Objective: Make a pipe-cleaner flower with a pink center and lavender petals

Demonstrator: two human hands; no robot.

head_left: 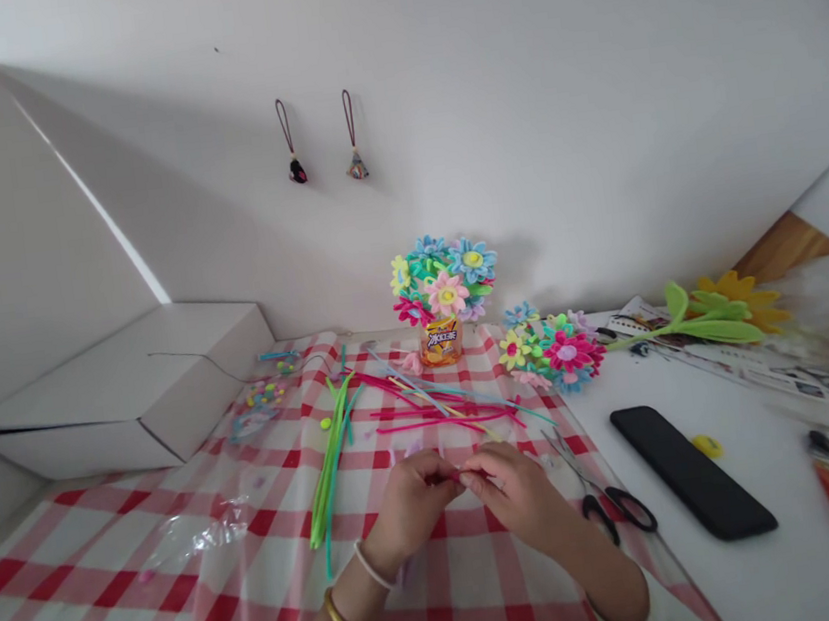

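Both hands meet above the checked tablecloth at the centre. My left hand pinches with thumb and forefinger, and my right hand pinches right beside it. Between the fingertips shows a small pinkish piece of pipe cleaner, mostly hidden by the fingers. Lavender pieces lie just behind the left hand. Beyond the hands spread loose magenta pipe cleaners. To the left lies a bundle of green pipe cleaners. Black-handled scissors rest close to the right wrist.
A jar of pipe-cleaner flowers stands at the back, with a second flower bunch lying beside it. On the right are a black phone and a yellow sunflower. A white box and clear plastic wrap occupy the left.
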